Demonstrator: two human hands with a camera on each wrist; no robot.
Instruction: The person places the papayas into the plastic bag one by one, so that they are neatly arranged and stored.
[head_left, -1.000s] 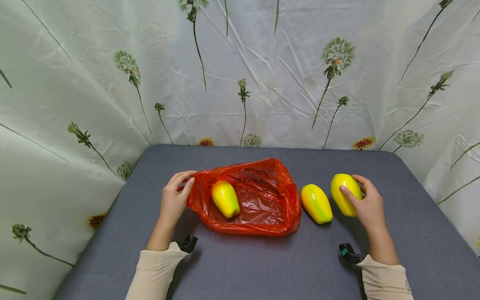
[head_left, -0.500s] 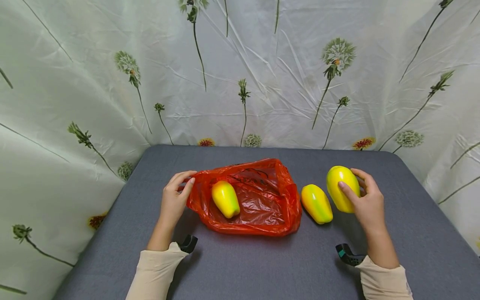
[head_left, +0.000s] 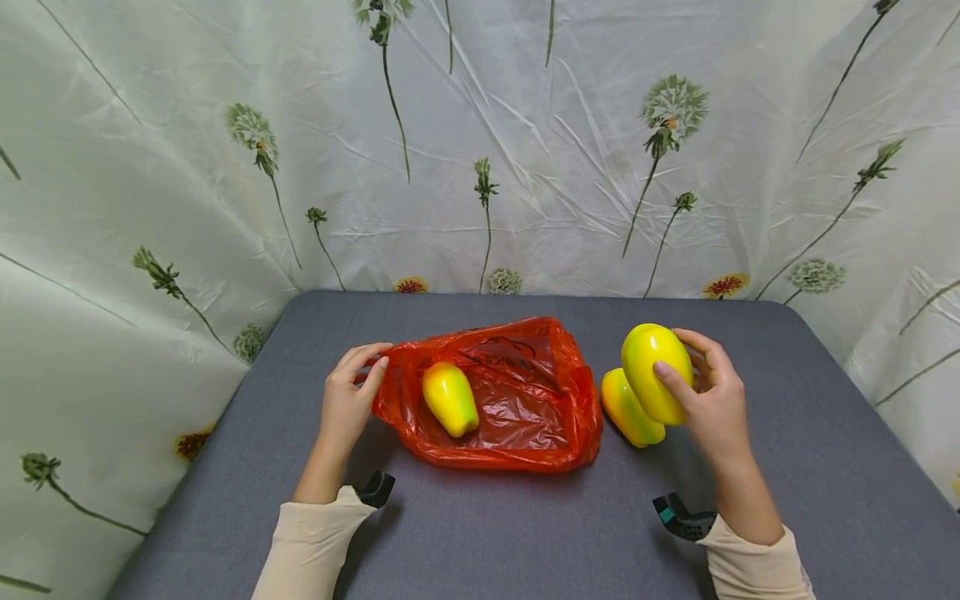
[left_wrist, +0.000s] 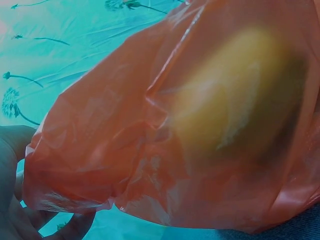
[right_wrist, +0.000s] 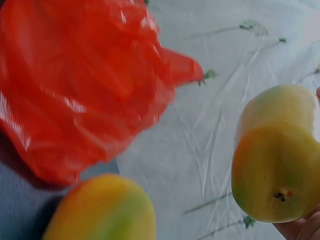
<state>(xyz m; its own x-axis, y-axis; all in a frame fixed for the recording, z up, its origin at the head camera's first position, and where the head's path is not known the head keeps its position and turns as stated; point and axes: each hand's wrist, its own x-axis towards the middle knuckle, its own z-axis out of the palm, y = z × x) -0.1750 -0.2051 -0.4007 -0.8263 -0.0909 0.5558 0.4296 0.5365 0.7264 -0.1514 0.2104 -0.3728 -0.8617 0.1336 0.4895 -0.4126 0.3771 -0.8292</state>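
Note:
A red plastic bag [head_left: 517, 417] lies with its mouth spread wide, and one yellow papaya [head_left: 450, 398] rests inside it. At the bag's left rim, my left hand [head_left: 351, 387] holds the plastic between thumb and fingers. In the left wrist view, the papaya inside [left_wrist: 225, 95] shows blurred through the film. My right hand [head_left: 716, 396] grips another yellow papaya [head_left: 651, 371], raised over the table to the right of the bag. Partly hidden behind it, a third papaya [head_left: 626, 417] lies beside the bag's right side. The right wrist view shows the held papaya's [right_wrist: 277, 160] end.
The grey table [head_left: 525, 533] carries the bag and the fruit. A pale cloth [head_left: 570, 167] printed with dandelions hangs behind it and down the left side. Each wrist wears a black device [head_left: 682, 517].
My right hand has lifted its papaya and moved left, so it now overlaps the papaya on the table. The left hand and the bag have stayed in place.

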